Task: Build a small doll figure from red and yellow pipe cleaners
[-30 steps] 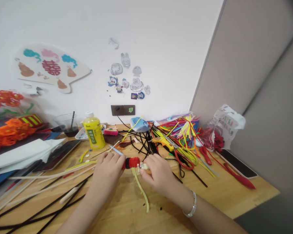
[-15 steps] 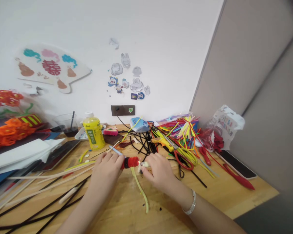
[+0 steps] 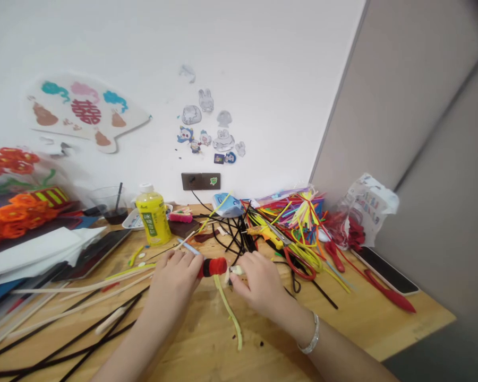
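White wall backs the scene, hung with a fan-shaped board bearing red characters and, below a cluster of stickers, a dark socket plate. Below it, a wooden counter reaches to a visible corner at the right, beside a grey panel.

Over the counter's middle, the person's left hand is curled around one end of a fuzzy black-and-red piece; its red end sticks out toward the right. The right hand pinches a small pale lighter between thumb and fingers, the metal tip near the red end with a slight gap between. A bracelet circles the right wrist. One yellow-green strip lies just below the red end, trailing toward the near side; whether it joins the piece cannot be told.

Toward the counter's back edge stand a yellow bottle and a clear cup of dark liquid, with bundled coloured stems farther right. Red-handled scissors lie in front of those stems, and a phone rests along the right edge. Orange fuzzy flowers, white sheets and long black stems fill the left side.
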A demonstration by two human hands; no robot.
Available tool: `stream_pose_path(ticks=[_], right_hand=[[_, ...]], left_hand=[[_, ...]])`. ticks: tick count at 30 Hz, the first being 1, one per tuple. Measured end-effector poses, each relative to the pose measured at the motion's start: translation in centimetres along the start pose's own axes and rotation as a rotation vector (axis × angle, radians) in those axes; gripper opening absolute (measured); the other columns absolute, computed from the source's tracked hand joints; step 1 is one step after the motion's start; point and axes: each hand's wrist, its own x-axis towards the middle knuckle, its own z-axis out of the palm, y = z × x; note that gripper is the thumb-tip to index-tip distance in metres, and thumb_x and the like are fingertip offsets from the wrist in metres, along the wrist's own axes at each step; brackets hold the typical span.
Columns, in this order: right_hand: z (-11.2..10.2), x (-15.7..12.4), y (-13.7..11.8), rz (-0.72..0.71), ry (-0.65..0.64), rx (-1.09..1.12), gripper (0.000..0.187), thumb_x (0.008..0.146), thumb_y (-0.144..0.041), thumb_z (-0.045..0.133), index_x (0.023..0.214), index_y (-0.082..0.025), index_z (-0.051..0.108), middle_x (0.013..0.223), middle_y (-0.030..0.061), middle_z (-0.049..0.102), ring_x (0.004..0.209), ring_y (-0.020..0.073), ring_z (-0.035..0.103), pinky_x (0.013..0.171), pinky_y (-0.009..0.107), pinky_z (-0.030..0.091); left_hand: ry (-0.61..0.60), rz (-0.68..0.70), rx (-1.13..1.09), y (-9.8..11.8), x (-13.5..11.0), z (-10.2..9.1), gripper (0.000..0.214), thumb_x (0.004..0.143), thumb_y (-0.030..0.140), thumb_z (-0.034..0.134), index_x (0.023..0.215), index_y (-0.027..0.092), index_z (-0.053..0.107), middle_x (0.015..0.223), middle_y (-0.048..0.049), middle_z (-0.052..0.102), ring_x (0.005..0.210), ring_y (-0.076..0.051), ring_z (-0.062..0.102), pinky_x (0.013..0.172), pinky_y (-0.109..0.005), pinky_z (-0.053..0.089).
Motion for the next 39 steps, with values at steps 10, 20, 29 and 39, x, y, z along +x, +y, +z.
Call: stream_pose_path(ticks=[10, 20, 29, 39], right_hand=[[0.8, 0.7, 0.7, 0.518, -0.12, 1.283, 0.033, 0.075, -0.049, 0.053, 0.069, -0.017, 0.049, 0.052, -0.0065, 0.038, 0.045, 0.0069, 0.031, 0.043, 0.02, 0.025], [2.7, 0.1, -1.0, 0.76, -0.326, 1.807, 0.026, 0.064, -0.035, 0.07, 0.081, -0.017, 0.06, 0.073, 0.0007, 0.062, 0.057, 0.0101, 0.054, 0.048, 0.02, 0.035], [2.8, 1.4, -0.8, 0.732, -0.013, 1.733, 0.034, 0.06, -0.024, 0.071, 0.09, -0.017, 0.056, 0.065, -0.0049, 0.056, 0.049, 0.0053, 0.044, 0.046, 0.018, 0.031], [4.6, 1.8, -1.5, 0.535, 0.037, 1.46, 0.03, 0.062, -0.021, 0.063, 0.087, -0.021, 0.047, 0.069, -0.0047, 0.053, 0.057, 0.0098, 0.049, 0.054, 0.022, 0.039]], left_hand=[[0.089, -0.074, -0.495, -0.2, 0.1, 1.4, 0.02, 0.075, 0.015, 0.051, 0.094, 0.019, 0.057, 0.1, -0.0095, 0.056, 0.095, -0.025, 0.05, 0.081, -0.042, 0.043], [0.205, 0.094, -0.475, 2.7, -0.7, 2.3, 0.055, 0.078, 0.008, 0.048, 0.125, 0.035, 0.04, 0.141, -0.0099, 0.022, 0.129, -0.032, 0.02, 0.095, -0.053, 0.033], [0.196, -0.299, -0.821, 1.2, -0.3, 3.4, 0.047, 0.083, 0.019, 0.042, 0.129, 0.02, 0.033, 0.124, -0.0147, 0.05, 0.118, -0.026, 0.043, 0.095, -0.048, 0.036], [-0.083, -0.348, -1.183, 1.0, 0.2, 3.4, 0.022, 0.072, 0.025, 0.058, 0.092, 0.018, 0.062, 0.088, -0.0055, 0.067, 0.079, -0.02, 0.062, 0.076, -0.034, 0.049]])
